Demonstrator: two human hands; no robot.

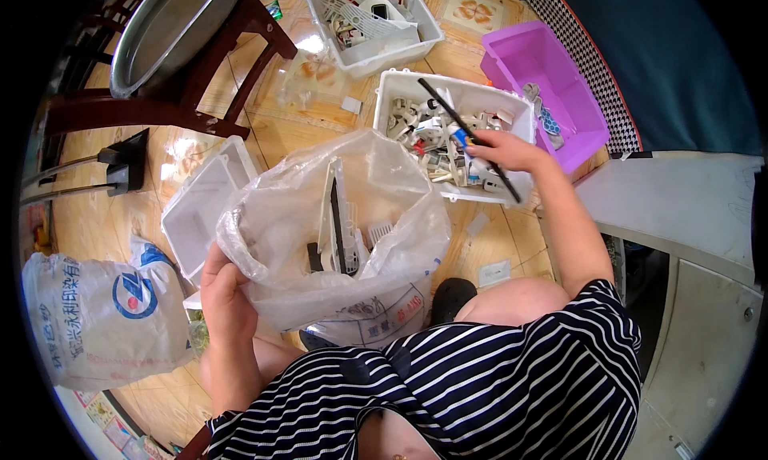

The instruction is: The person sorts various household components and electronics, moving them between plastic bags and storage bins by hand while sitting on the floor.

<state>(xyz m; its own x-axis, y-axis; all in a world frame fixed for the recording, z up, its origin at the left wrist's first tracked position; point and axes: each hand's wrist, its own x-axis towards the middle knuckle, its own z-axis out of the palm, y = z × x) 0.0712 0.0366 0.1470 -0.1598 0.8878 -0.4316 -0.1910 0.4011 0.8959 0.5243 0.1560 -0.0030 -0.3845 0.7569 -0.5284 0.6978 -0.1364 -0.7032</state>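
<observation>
My left hand [228, 296] is closed on the rim of a big translucent plastic bag [280, 196], which stands with its mouth open in front of me. White plastic pieces [333, 212] and a black strip [337, 236] lie inside it. My right hand [506, 150] grips a long, thin black strip [445, 106], held slanting above a white bin [386, 92]. That bin is full of mixed small parts [438, 168], mostly white, some red and blue. What exactly the strip is, I cannot tell.
Behind stands another white bin [384, 62] of plastic parts; a purple bin [496, 48] holding cloth is at right. An empty-looking white bin [192, 220], a stuffed printed sack [112, 324], a dustpan [128, 164] and a wooden stool [160, 112] with a metal basin [164, 32] are at left.
</observation>
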